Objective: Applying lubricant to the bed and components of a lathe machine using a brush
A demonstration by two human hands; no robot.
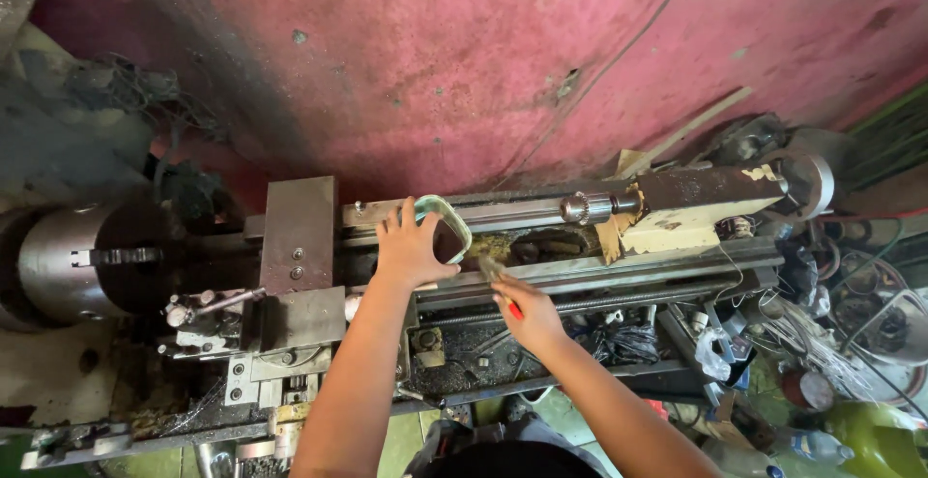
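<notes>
While a pitted, rough pink wall (464, 53) fills the upper half of the frame, a grimy metal lathe (406, 275) runs across the middle, its flat ways streaked with oil and swarf. At far left sits the round, dull-steel chuck (92, 258) with stepped jaws. Right of centre lies the boxy tailstock (696, 205), its cream paint chipped, carrying a small knurled drill chuck (576, 208) at its nose. A square grey steel carriage block (298, 234) stands left of centre.

Left hand (411, 246), at frame centre, grasps a small oblong tin (447, 227) with a pale green rim and dark interior, fingers wrapped over its left edge, holding it tilted on the lathe bed. Right hand (530, 312), just below and right of the tin, is clenched on a slim brush (500, 282) with a red handle; its bristle tip lies just beside the tin, contact not discernible.
</notes>
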